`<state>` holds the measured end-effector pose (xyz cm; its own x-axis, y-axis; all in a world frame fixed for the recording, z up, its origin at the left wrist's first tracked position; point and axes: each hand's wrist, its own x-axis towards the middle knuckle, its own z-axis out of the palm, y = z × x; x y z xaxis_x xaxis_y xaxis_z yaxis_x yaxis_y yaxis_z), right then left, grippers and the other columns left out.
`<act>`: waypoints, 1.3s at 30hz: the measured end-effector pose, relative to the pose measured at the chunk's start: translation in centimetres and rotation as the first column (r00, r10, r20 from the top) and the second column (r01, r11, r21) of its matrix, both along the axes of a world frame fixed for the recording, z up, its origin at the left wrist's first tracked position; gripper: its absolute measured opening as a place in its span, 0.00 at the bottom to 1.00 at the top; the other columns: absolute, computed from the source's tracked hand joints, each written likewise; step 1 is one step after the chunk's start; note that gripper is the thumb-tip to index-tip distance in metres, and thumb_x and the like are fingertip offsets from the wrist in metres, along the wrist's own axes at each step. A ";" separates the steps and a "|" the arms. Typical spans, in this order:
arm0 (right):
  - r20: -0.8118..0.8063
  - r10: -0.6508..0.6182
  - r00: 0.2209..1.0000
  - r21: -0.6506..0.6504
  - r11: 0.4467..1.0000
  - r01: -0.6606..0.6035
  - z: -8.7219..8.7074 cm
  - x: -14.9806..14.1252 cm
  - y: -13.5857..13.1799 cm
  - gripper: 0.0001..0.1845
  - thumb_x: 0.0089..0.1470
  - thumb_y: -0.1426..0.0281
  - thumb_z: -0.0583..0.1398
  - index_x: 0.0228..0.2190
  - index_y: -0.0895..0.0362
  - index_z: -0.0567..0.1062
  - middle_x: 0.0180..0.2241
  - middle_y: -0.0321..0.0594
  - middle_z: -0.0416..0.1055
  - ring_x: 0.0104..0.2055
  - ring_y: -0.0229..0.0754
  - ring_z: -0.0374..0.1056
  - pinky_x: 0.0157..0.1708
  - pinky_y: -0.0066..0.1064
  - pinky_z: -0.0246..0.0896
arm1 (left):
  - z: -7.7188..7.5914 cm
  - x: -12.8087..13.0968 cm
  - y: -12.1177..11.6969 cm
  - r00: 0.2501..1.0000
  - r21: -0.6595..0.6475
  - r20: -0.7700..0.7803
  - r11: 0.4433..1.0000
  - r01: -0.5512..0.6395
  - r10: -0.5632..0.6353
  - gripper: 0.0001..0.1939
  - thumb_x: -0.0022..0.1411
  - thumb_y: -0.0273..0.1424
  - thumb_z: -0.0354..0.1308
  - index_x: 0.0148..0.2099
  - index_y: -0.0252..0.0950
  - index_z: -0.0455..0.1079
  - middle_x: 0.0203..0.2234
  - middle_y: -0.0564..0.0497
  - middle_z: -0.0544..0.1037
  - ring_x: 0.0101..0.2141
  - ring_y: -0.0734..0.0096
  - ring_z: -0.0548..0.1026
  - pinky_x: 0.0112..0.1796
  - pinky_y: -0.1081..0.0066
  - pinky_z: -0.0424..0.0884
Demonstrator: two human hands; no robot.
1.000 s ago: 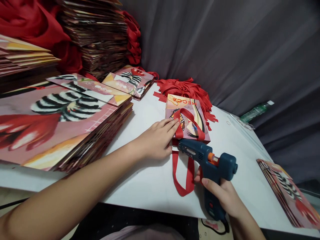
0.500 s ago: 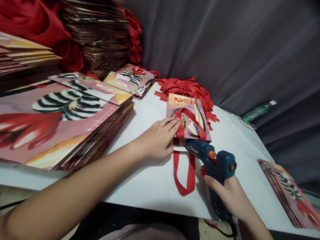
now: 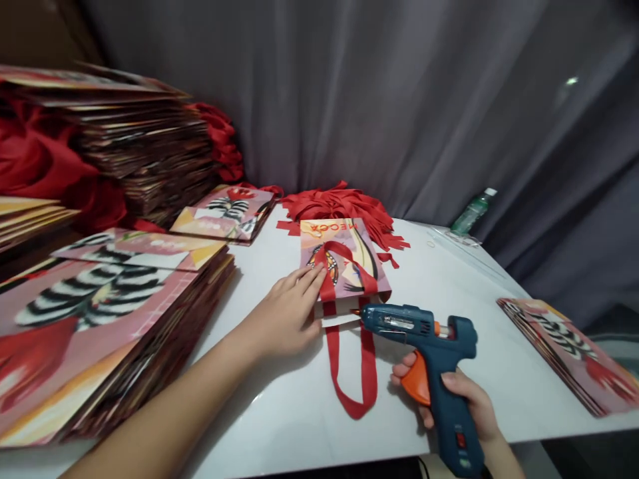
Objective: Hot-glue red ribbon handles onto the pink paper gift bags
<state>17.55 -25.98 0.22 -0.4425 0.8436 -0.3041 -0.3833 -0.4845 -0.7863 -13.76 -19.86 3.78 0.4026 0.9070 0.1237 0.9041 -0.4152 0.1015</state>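
Right hand [image 3: 482,409] wrapped round the gun [image 3: 399,319], holding its tip level by the bag's near edge; left hand [image 3: 284,313] lies flat on the bag [image 3: 367,249], seemingly pinning it to the bench [image 3: 279,412]. Just beyond the bag, ribbons [image 3: 339,203] sit heaped, presumably for easy reach.

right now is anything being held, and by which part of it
Yes: the glue gun, held by its handle in the right hand. The left hand lies flat on the bag, pressing rather than gripping, it seems.
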 end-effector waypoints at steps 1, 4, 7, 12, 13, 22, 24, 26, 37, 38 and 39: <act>-0.031 0.021 0.999 0.015 1.000 -0.021 -0.4 0.1 0.2 0.24 0.46 0.59 0.66 0.43 0.61 0.78 0.44 0.55 0.77 0.46 0.55 0.74 0.22 0.26 0.70 | -0.1 -0.1 0.2 1.000 0.013 0.003 1.000 -0.003 0.003 0.40 0.60 0.38 0.48 0.71 0.28 0.46 0.68 0.40 0.53 0.65 0.47 0.53 0.60 0.52 0.58; -0.098 0.052 0.994 0.048 0.998 -0.047 -1.2 0.3 0.8 0.24 0.46 0.60 0.65 0.42 0.62 0.78 0.43 0.55 0.78 0.44 0.52 0.75 0.22 0.23 0.69 | -0.5 -0.4 0.7 1.000 0.041 -0.006 0.999 -0.002 0.002 0.40 0.60 0.39 0.48 0.71 0.29 0.47 0.67 0.41 0.55 0.65 0.47 0.55 0.59 0.53 0.59; -0.133 0.079 0.988 0.009 0.997 -0.078 -1.7 0.5 1.3 0.23 0.45 0.60 0.63 0.40 0.62 0.77 0.42 0.56 0.77 0.42 0.51 0.75 0.20 0.22 0.68 | -0.8 -0.7 1.1 0.999 0.080 -0.032 0.997 0.005 -0.003 0.40 0.61 0.40 0.48 0.71 0.30 0.45 0.67 0.40 0.56 0.64 0.46 0.56 0.58 0.52 0.60; -0.156 0.114 0.981 -0.131 0.982 -0.135 -2.1 0.7 2.2 0.26 0.45 0.58 0.60 0.40 0.65 0.76 0.41 0.59 0.77 0.33 0.45 0.76 0.18 0.20 0.64 | -1.4 -1.0 1.6 0.997 0.122 -0.079 0.993 0.001 0.009 0.40 0.63 0.42 0.45 0.72 0.30 0.42 0.67 0.39 0.55 0.64 0.43 0.56 0.56 0.50 0.62; -0.167 0.116 0.979 -0.138 0.980 -0.140 -2.1 0.7 2.3 0.26 0.45 0.58 0.60 0.40 0.65 0.76 0.42 0.59 0.77 0.34 0.45 0.76 0.18 0.20 0.64 | -1.4 -1.1 1.7 0.996 0.124 -0.086 0.992 0.005 0.006 0.40 0.63 0.43 0.45 0.72 0.30 0.41 0.67 0.39 0.55 0.64 0.43 0.56 0.56 0.50 0.62; -0.166 0.137 0.977 -0.034 0.989 -0.144 -1.6 0.9 1.5 0.26 0.40 0.61 0.63 0.39 0.66 0.77 0.41 0.59 0.78 0.41 0.50 0.75 0.21 0.21 0.65 | -0.3 -0.4 1.6 0.994 0.040 -0.100 0.999 -0.028 0.032 0.41 0.61 0.43 0.45 0.71 0.28 0.44 0.67 0.38 0.56 0.64 0.43 0.56 0.57 0.50 0.61; -0.171 0.134 0.976 -0.022 0.990 -0.140 -1.6 1.1 1.2 0.24 0.40 0.62 0.64 0.38 0.65 0.77 0.39 0.57 0.78 0.37 0.48 0.76 0.20 0.21 0.65 | -0.1 -0.2 1.6 0.994 0.017 -0.104 0.999 -0.039 0.041 0.42 0.61 0.44 0.45 0.71 0.28 0.43 0.67 0.38 0.54 0.64 0.43 0.54 0.58 0.50 0.60; -0.185 0.118 0.976 -0.029 0.992 -0.126 -1.8 1.3 1.1 0.24 0.40 0.63 0.64 0.39 0.64 0.78 0.39 0.54 0.79 0.38 0.47 0.76 0.20 0.21 0.65 | 0.0 0.0 1.6 0.992 0.005 -0.117 0.999 -0.041 0.041 0.42 0.61 0.44 0.43 0.71 0.27 0.42 0.68 0.38 0.53 0.65 0.44 0.53 0.58 0.49 0.59; -0.144 0.179 0.973 -0.011 0.983 -0.182 -0.3 1.5 0.6 0.22 0.39 0.62 0.62 0.36 0.61 0.77 0.38 0.52 0.79 0.42 0.51 0.75 0.21 0.24 0.65 | -0.2 -0.1 1.4 0.992 0.053 -0.125 0.999 0.001 0.005 0.38 0.65 0.42 0.42 0.72 0.29 0.38 0.67 0.36 0.53 0.64 0.43 0.53 0.57 0.48 0.60; -0.136 0.176 0.975 -0.011 0.984 -0.180 -0.1 1.5 0.5 0.21 0.39 0.62 0.61 0.36 0.61 0.77 0.38 0.51 0.79 0.43 0.51 0.75 0.22 0.24 0.65 | -0.1 -0.1 1.4 0.993 0.054 -0.121 0.999 0.004 0.002 0.39 0.65 0.42 0.42 0.72 0.30 0.38 0.67 0.36 0.53 0.64 0.43 0.53 0.58 0.48 0.59; -0.129 0.167 0.978 -0.012 0.985 -0.170 0.1 1.6 0.4 0.21 0.39 0.62 0.61 0.36 0.60 0.77 0.37 0.50 0.79 0.43 0.50 0.75 0.22 0.24 0.65 | -0.1 0.0 1.4 0.993 0.051 -0.119 0.999 0.007 -0.001 0.39 0.65 0.42 0.42 0.72 0.30 0.37 0.67 0.36 0.52 0.64 0.43 0.53 0.58 0.48 0.58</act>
